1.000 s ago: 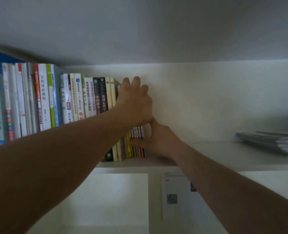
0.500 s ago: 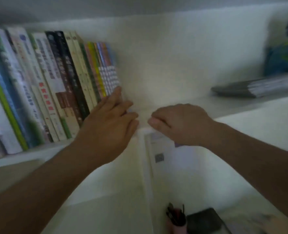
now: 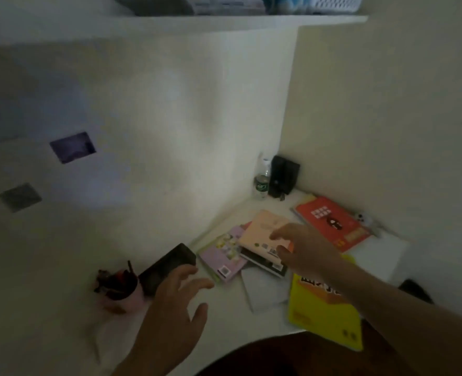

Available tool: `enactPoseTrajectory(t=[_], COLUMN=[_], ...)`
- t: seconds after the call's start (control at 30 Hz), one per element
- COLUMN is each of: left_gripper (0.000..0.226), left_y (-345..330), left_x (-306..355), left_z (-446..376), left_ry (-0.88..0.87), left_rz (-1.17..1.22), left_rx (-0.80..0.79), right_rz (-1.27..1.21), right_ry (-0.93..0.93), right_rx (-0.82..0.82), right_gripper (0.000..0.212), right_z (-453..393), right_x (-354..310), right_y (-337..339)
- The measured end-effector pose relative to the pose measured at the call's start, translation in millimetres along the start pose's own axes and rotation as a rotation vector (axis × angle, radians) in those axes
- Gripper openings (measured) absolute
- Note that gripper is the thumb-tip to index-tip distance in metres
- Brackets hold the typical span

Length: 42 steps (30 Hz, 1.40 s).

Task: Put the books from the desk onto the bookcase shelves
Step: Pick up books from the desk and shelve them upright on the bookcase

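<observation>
Several books lie scattered on the white desk (image 3: 381, 253). A peach-pink book (image 3: 262, 232) sits on top of a dark book (image 3: 262, 263), beside a lilac book (image 3: 221, 256). An orange-red book (image 3: 333, 223) lies further back and a yellow book (image 3: 322, 316) hangs over the desk's front edge. My right hand (image 3: 303, 248) hovers over the peach-pink book with fingers spread and holds nothing. My left hand (image 3: 175, 302) is lower left, fingers spread, empty. The bookcase shelf (image 3: 224, 23) runs across the top.
A pink pen cup (image 3: 121, 291) stands at the left beside a black flat device (image 3: 167, 264). A green-labelled bottle (image 3: 262, 183) and a black box (image 3: 282, 176) stand in the back corner. A white sheet (image 3: 262, 289) lies between the books. A white basket (image 3: 333, 4) sits on the shelf.
My view dropped from the shelf's book row to the desk. Both hands left the shelved books and came down, the right one now over the peach-pink book.
</observation>
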<state>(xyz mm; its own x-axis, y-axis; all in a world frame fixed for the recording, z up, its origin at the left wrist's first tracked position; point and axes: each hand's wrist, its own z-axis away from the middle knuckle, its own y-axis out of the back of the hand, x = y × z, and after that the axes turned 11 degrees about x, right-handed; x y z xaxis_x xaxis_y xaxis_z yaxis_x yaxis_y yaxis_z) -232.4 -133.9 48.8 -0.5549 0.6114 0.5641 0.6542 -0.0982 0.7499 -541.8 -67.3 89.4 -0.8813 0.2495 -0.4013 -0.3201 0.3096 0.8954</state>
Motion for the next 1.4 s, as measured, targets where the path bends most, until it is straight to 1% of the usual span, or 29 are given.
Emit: enactPoseTrajectory(t=[0.03, 0.1, 0.17, 0.23, 0.3, 0.4, 0.47, 0.5, 0.6, 0.63, 0.7, 0.73, 0.77, 0.8, 0.83, 0.9, 0.93, 1.0, 1.07, 1.1, 1.17, 1.23, 1.27, 1.3, 1.33, 1.37, 1.4], left_gripper=[0.038, 0.036, 0.036, 0.036, 0.042, 0.055, 0.060, 0.062, 0.065, 0.070, 0.091, 0.103, 0.110, 0.112, 0.109, 0.101, 0.095, 0.075, 0.062, 0.060, 0.059, 0.058, 0.058, 0.057, 0.055, 0.053, 0.049], left_y=[-25.5, -73.5, -122.1, -171.6, -220.9, -278.2, -308.6, -315.2, -344.9, -354.2, -370.8, -378.3, -384.0, -390.2, -395.3, -404.4, -407.4, -411.8, -408.3, -403.8, -393.0, -371.9, -357.7, -341.9, -325.2, -307.9, -292.0], left_x=[-1.2, 1.9, 6.4, 9.8, 6.8, 4.6, 8.8, 9.0, 7.5, 4.3, -1.6, -6.6, -7.2, -9.0, -7.6, -0.5, 6.4, 20.4, 32.6, 38.6, 39.8, 38.5, 36.4, 32.7, 31.1, 28.8, 24.6], left_z=[-9.4, -33.7, -60.7, -83.0, -98.8, -122.3, -142.2, -149.3, -173.1, -177.9, -187.1, -189.4, -193.6, -195.3, -199.0, -207.9, -213.0, -219.9, -230.8, -236.7, -246.8, -261.2, -270.7, -280.3, -289.4, -295.8, -297.6], left_ry=[0.021, 0.032, 0.096, 0.197, 0.279, 0.304, 0.279, 0.217, 0.011, -0.018, 0.007, 0.000, -0.023, -0.046, -0.058, -0.043, -0.032, 0.007, 0.047, 0.055, 0.032, 0.072, 0.115, 0.177, 0.268, 0.410, 0.588], left_rz=[-0.006, -0.032, -0.042, -0.041, -0.057, -0.194, -0.284, -0.316, -0.360, -0.377, -0.454, -0.507, -0.558, -0.604, -0.642, -0.680, -0.702, -0.754, -0.763, -0.756, -0.681, -0.418, -0.258, -0.115, 0.032, 0.208, 0.408], left_rx=[-0.065, -0.132, -0.212, -0.319, -0.421, -0.531, -0.542, -0.518, -0.507, -0.532, -0.587, -0.585, -0.576, -0.575, -0.582, -0.578, -0.581, -0.645, -0.696, -0.723, -0.758, -0.789, -0.803, -0.808, -0.794, -0.749, -0.675], right_rz=[0.020, 0.022, -0.028, -0.111, -0.200, -0.396, -0.525, -0.556, -0.605, -0.616, -0.730, -0.754, -0.745, -0.728, -0.681, -0.596, -0.562, -0.496, -0.417, -0.430, -0.484, -0.588, -0.662, -0.737, -0.820, -0.908, -0.963], right_ry=[-0.081, -0.204, -0.277, -0.325, -0.329, -0.457, -0.553, -0.569, -0.539, -0.538, -0.539, -0.565, -0.578, -0.595, -0.583, -0.563, -0.562, -0.572, -0.546, -0.584, -0.719, -0.922, -1.034, -1.142, -1.260, -1.371, -1.435], right_rx=[-0.045, -0.158, -0.278, -0.372, -0.450, -0.469, -0.490, -0.507, -0.556, -0.564, -0.517, -0.491, -0.481, -0.473, -0.459, -0.481, -0.494, -0.547, -0.619, -0.649, -0.782, -0.929, -0.916, -0.837, -0.723, -0.592, -0.492], right_gripper=[0.032, 0.033, 0.032, 0.039, 0.046, 0.050, 0.052, 0.051, 0.047, 0.045, 0.039, 0.035, 0.032, 0.028, 0.025, 0.030, 0.028, 0.015, 0.016, 0.016, 0.020, 0.028, 0.029, 0.026, 0.022, 0.019, 0.019], right_z=[-1.5, -6.1, -12.6, -21.1, -31.7, -52.3, -64.9, -68.3, -76.9, -78.1, -80.5, -81.7, -82.7, -83.9, -84.6, -86.5, -88.5, -93.3, -96.3, -95.7, -95.5, -97.9, -98.6, -99.5, -99.8, -100.1, -99.8], right_x=[33.8, 95.4, 143.3, 173.8, 193.7, 209.7, 222.1, 220.2, 232.6, 235.5, 243.2, 246.4, 248.8, 250.7, 252.1, 253.3, 252.1, 248.7, 244.4, 243.6, 236.0, 226.3, 222.1, 218.4, 215.9, 215.3, 214.5], right_y=[-15.4, -48.7, -79.0, -103.9, -122.6, -130.6, -128.3, -124.5, -128.5, -129.4, -136.2, -139.7, -140.7, -143.3, -146.7, -153.7, -155.0, -153.8, -155.0, -160.4, -170.4, -178.7, -182.3, -184.6, -188.4, -194.2, -197.8])
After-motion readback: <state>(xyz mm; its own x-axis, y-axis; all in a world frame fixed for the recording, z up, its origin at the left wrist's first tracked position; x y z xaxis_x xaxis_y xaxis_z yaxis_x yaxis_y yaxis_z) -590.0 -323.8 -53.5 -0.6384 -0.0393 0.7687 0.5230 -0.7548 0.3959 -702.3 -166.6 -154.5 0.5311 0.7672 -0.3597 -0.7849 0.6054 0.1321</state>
